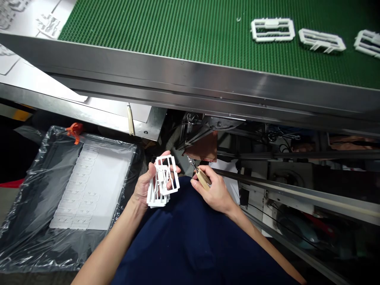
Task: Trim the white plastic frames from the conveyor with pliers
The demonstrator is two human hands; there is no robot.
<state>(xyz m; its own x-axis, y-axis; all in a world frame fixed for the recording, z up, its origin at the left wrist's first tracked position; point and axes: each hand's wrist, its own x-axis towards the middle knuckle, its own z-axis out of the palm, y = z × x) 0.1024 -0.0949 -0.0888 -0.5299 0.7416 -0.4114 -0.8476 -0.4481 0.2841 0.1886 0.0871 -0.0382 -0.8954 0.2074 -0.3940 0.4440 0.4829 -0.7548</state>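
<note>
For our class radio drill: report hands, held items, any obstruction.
Left hand gripping white plastic frames. Right hand holding beige-handled tool, apart from frames. Nothing visible between tool and frames.

held frames [162, 174]: white | pliers handles [203, 179]: cream | belt [166, 31]: green, ribbed | clip [75, 130]: orange | clothing [184, 237]: navy

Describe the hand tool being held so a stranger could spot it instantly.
Below the green belt, find the right hand. It grips the beige-handled tool, metal tip exposed, whereas the other beige piece lies on the metal-edged table.
</note>
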